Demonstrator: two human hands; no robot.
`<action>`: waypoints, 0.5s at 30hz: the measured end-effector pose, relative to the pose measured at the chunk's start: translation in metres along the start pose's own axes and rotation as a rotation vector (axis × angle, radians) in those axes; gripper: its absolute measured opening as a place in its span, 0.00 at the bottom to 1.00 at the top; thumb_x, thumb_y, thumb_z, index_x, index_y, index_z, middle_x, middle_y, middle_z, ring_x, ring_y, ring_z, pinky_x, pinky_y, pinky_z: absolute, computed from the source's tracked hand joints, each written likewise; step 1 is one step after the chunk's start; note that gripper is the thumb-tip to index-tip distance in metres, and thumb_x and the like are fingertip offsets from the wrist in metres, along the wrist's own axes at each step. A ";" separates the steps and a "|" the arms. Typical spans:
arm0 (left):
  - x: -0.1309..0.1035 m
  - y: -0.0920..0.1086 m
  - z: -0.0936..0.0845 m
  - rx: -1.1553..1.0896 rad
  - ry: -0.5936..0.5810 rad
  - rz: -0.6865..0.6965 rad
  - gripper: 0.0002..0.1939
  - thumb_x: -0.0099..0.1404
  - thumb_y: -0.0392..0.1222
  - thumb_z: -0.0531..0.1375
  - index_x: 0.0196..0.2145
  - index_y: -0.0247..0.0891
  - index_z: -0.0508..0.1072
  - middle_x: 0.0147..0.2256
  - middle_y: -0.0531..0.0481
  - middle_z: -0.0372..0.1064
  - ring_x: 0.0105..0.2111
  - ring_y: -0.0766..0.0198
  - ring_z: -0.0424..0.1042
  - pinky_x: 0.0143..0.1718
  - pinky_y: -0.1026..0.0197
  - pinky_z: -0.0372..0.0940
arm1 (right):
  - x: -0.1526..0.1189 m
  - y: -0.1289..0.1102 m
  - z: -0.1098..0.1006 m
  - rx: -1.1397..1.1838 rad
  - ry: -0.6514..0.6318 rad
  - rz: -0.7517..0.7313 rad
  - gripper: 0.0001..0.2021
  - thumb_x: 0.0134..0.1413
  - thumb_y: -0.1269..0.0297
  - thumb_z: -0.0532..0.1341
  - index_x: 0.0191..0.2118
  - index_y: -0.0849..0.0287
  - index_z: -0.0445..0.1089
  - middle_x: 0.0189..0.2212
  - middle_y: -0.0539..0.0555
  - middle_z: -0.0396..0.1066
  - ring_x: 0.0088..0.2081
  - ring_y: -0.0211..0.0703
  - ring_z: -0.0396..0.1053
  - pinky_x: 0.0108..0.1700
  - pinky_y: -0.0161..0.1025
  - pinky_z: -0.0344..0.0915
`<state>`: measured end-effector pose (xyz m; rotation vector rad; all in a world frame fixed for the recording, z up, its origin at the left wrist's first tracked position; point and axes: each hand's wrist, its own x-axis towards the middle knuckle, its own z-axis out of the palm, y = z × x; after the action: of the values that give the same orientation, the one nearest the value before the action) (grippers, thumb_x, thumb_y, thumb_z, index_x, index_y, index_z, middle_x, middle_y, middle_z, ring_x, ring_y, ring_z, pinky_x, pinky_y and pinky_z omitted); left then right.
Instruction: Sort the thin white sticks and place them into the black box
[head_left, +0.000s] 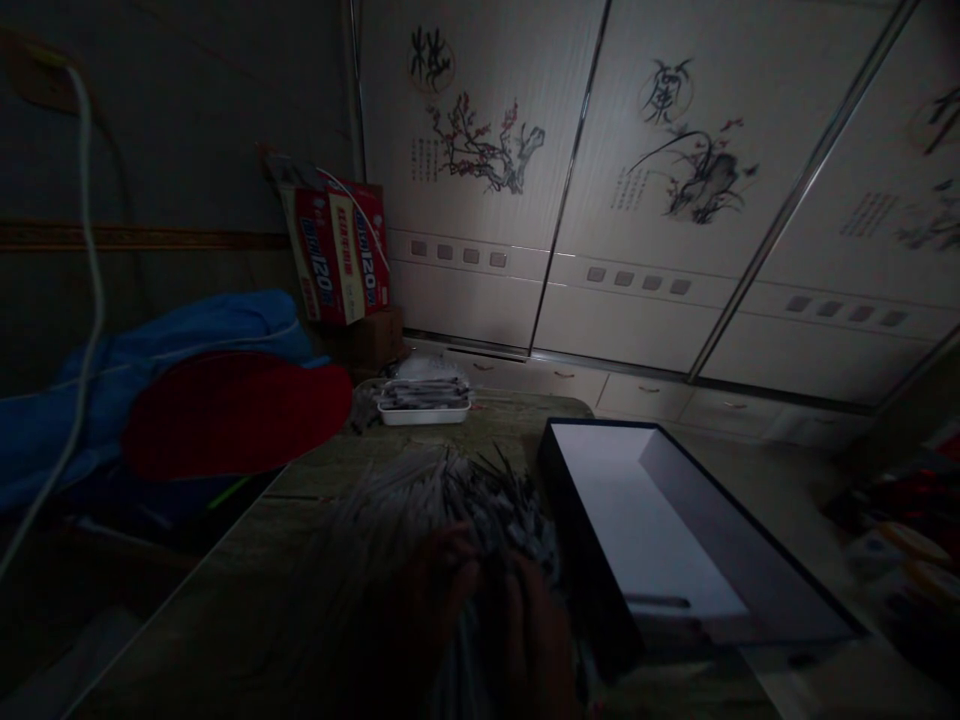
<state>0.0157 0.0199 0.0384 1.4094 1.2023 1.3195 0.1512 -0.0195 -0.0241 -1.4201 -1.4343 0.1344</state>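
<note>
Seemingly gathering sticks (517, 500) with left hand (439, 575) and right hand (536, 620) close together, can't tell grip, next probably needs tighter bunching.

A room in a home, perhaps a bedroom, is suggested by the furnishings. The far side is filled by tall, pale sliding doors (630, 225), like those of a wardrobe, decorated with flowering plants (487, 150) and written characters (431, 62). Beneath them, a row of low drawers (626, 400) is fitted with small handles (564, 374). On the left, blue fabric (202, 318) is partly covered by a red cushion or cloth (236, 415), and the wall (210, 140) is crossed by a brown trim strip (150, 238).
</note>
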 end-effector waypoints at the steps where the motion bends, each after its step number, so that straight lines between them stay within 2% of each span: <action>1: -0.001 -0.002 0.001 0.073 -0.039 0.047 0.10 0.56 0.43 0.64 0.38 0.44 0.77 0.33 0.50 0.77 0.33 0.59 0.76 0.36 0.59 0.70 | 0.001 0.002 -0.002 0.012 0.052 0.079 0.16 0.66 0.56 0.49 0.48 0.56 0.69 0.39 0.57 0.78 0.38 0.44 0.77 0.36 0.35 0.71; 4: -0.001 -0.002 0.009 0.325 -0.209 0.228 0.09 0.61 0.38 0.59 0.39 0.42 0.76 0.39 0.47 0.76 0.40 0.58 0.75 0.43 0.58 0.68 | 0.006 0.003 -0.011 0.104 0.126 0.268 0.17 0.66 0.52 0.48 0.42 0.57 0.67 0.29 0.54 0.76 0.28 0.41 0.75 0.29 0.33 0.68; 8: 0.012 0.006 0.034 0.538 -0.455 0.422 0.15 0.65 0.29 0.52 0.41 0.38 0.75 0.41 0.46 0.75 0.43 0.58 0.71 0.46 0.56 0.65 | 0.013 0.000 -0.018 0.142 0.192 0.334 0.20 0.64 0.47 0.47 0.39 0.57 0.67 0.27 0.52 0.74 0.26 0.40 0.72 0.27 0.32 0.66; 12: 0.030 0.003 0.055 0.898 -0.525 0.576 0.10 0.65 0.33 0.56 0.42 0.36 0.74 0.45 0.45 0.72 0.46 0.54 0.68 0.48 0.54 0.64 | 0.014 0.000 -0.018 0.137 0.181 0.325 0.20 0.64 0.48 0.49 0.42 0.58 0.69 0.30 0.54 0.76 0.29 0.41 0.74 0.29 0.33 0.67; 15: 0.037 -0.004 0.060 0.991 -0.557 0.632 0.07 0.64 0.33 0.57 0.40 0.35 0.73 0.42 0.45 0.71 0.44 0.54 0.67 0.48 0.52 0.63 | 0.013 -0.001 -0.016 0.182 0.173 0.334 0.19 0.63 0.48 0.50 0.43 0.58 0.69 0.30 0.54 0.76 0.30 0.41 0.74 0.29 0.33 0.67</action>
<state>0.0744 0.0585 0.0361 2.8084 1.0694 0.5363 0.1656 -0.0189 -0.0091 -1.4712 -1.0110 0.3373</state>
